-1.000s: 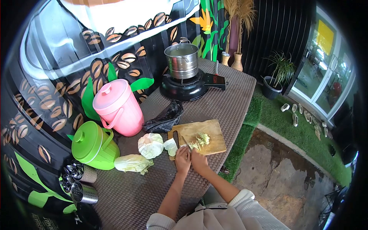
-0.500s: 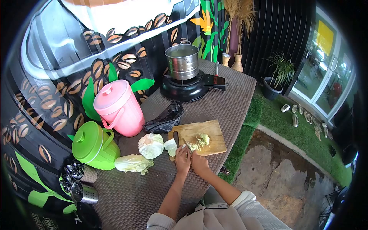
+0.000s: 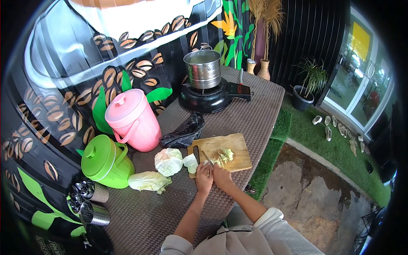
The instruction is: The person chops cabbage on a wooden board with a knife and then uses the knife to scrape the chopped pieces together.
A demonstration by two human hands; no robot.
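My right hand (image 3: 222, 177) is closed round the handle of a knife (image 3: 207, 157), whose blade points up and left over the wooden cutting board (image 3: 240, 148). Close beside it, my left hand (image 3: 204, 177) has its fingers bent over a pale piece of cabbage at the board's near edge, mostly hidden by the fingers. Thin cabbage shreds (image 3: 225, 157) lie in a small heap just beyond the knife. A loose cabbage leaf (image 3: 190, 163) rests by the board's left side, and a round cabbage (image 3: 168, 161) sits left of that.
A long-leaved cabbage (image 3: 148, 182) lies near the green lidded jug (image 3: 106, 163). Behind stand a pink jug (image 3: 136, 123), a black plastic bag (image 3: 183, 132) and a steel pot (image 3: 202, 70) on a portable stove (image 3: 203, 100). Metal cutlery holders (image 3: 94, 213) stand at left.
The knife blade shows more plainly now, tilted up and left above the board. My right hand has shifted slightly; both hands remain at the board's near edge.
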